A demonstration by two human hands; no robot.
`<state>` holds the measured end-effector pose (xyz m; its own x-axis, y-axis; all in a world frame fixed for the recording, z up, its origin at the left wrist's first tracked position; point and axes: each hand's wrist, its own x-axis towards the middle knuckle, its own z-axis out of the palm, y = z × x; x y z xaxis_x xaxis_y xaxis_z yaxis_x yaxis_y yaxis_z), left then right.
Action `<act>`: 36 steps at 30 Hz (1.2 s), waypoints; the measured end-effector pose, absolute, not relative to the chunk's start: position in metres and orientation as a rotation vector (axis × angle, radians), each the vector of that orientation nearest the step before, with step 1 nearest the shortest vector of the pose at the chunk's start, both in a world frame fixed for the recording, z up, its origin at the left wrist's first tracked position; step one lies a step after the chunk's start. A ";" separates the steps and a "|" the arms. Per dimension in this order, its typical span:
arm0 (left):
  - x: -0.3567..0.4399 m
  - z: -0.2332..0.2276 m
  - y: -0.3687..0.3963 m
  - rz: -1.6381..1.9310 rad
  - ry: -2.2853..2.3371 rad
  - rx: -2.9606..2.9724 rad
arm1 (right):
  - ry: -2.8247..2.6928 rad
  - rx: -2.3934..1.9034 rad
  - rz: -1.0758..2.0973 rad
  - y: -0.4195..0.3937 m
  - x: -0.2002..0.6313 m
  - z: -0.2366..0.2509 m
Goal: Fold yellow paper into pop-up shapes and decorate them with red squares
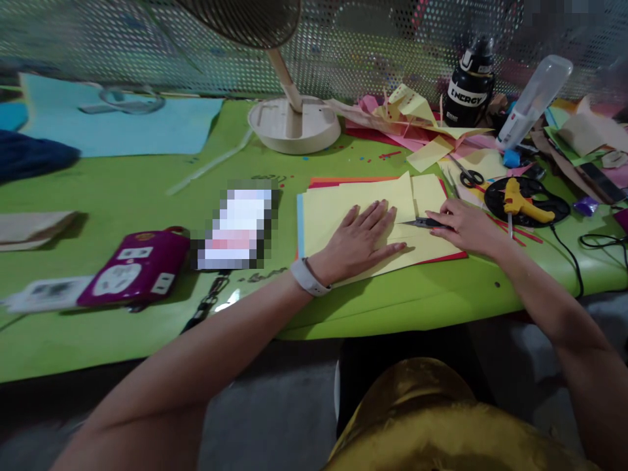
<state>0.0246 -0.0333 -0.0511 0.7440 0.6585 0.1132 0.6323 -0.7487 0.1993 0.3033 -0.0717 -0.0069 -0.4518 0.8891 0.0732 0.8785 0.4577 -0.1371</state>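
Note:
My left hand [362, 234] lies flat with fingers spread on a sheet of yellow paper [358, 196], which rests on a stack of coloured sheets. At the paper's right part, my right hand [461, 226] is closed around small black snips [424, 223], their pointed blades aimed left across the sheet. From the top edge down towards the snips, a slit divides the yellow paper, and the strip right of it is slightly apart. Blue, orange and red edges of the lower sheets show around it.
Right of the stack are black scissors [471, 178] and a yellow glue gun [524, 203] on a black stand. Paper scraps [407, 124], a black bottle [468, 88] and a clear bottle [534, 101] stand behind. A fan base [314, 134], phone [239, 226] and purple device [137, 265] are leftward.

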 end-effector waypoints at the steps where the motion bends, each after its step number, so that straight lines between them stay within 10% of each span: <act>1: 0.026 -0.049 -0.034 0.259 1.043 2.781 | -2.566 -1.559 0.100 -0.071 0.303 -0.007; 36: 0.020 -0.042 -0.035 0.189 1.068 2.781 | -2.574 -1.555 0.001 -0.070 0.294 -0.007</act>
